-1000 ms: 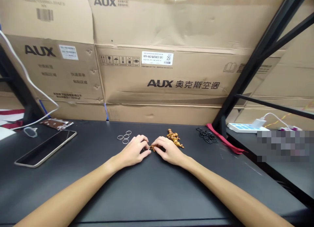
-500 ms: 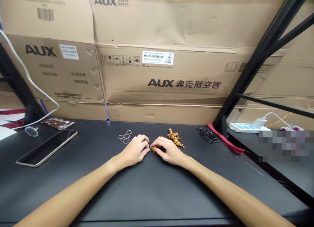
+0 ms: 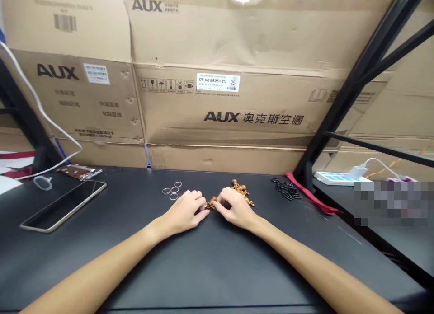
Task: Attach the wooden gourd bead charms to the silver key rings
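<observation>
A small brown wooden gourd pendant [image 3: 212, 200] lies low over the dark table, between my two hands. My left hand [image 3: 187, 211] has its thumb and fingers closed at the pendant's left end, where a small loop shows. My right hand [image 3: 236, 208] curls its thumb and fingers around the right end, which they partly hide. Behind my right hand lies a pile of similar gourd pendants [image 3: 240, 187], half covered by it. Several silver split rings [image 3: 174, 197] rest just beyond my left hand.
Black clasps [image 3: 287, 188] are heaped at the right, beside a red strap [image 3: 313, 200]. A phone [image 3: 64, 205] lies at the left, near a brown packet [image 3: 79, 171]. Cardboard boxes [image 3: 217, 159] wall off the back, and a black metal frame [image 3: 307, 173] rises at the right.
My right hand has drawn back slightly and curled more, so more of the gourd pendant shows between the hands. My left hand stays nearly in place. The view has shifted slightly.
</observation>
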